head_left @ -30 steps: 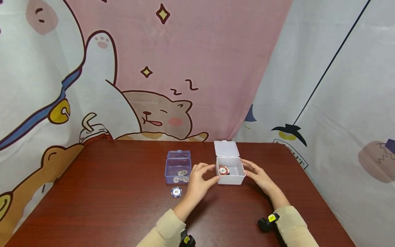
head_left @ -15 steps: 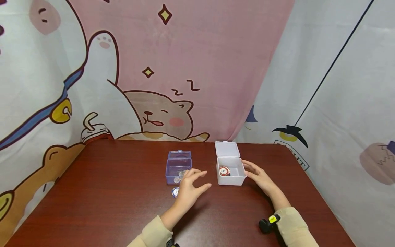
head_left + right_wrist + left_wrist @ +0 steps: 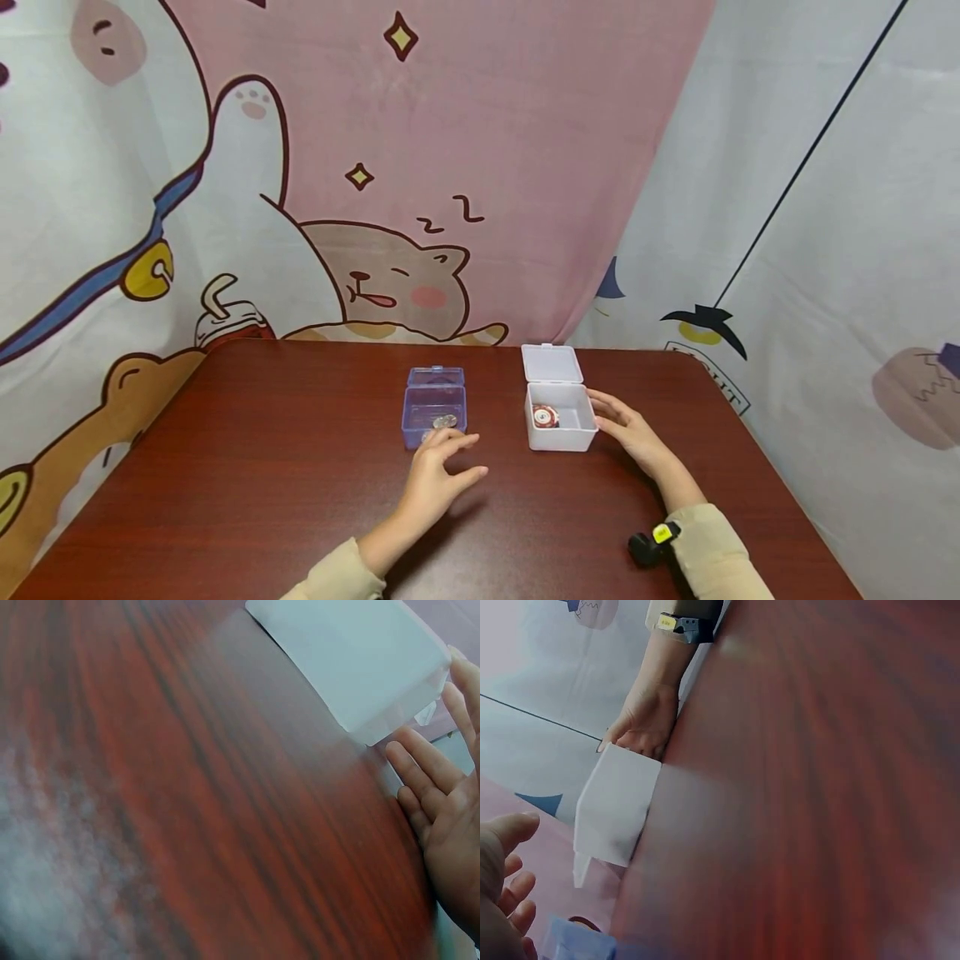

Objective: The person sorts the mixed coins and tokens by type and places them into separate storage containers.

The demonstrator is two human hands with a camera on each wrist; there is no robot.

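Cartoon-cat curtains back a red-brown surface (image 3: 262, 467). At centre frame, the left hand (image 3: 435, 479) hovers spread before the blue box (image 3: 433, 408) of coins; the right hand (image 3: 626, 429), fingers relaxed, touches the white box (image 3: 558, 417) holding 1 chip. Both boxes look light, rigid, slippery; grip their side walls.

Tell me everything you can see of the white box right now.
The white box is a small, milky plastic tub standing upright on the wooden table, its hinged lid flipped open behind it. Inside lies a red and white chip. The right hand, fingers straight, rests against its right wall.
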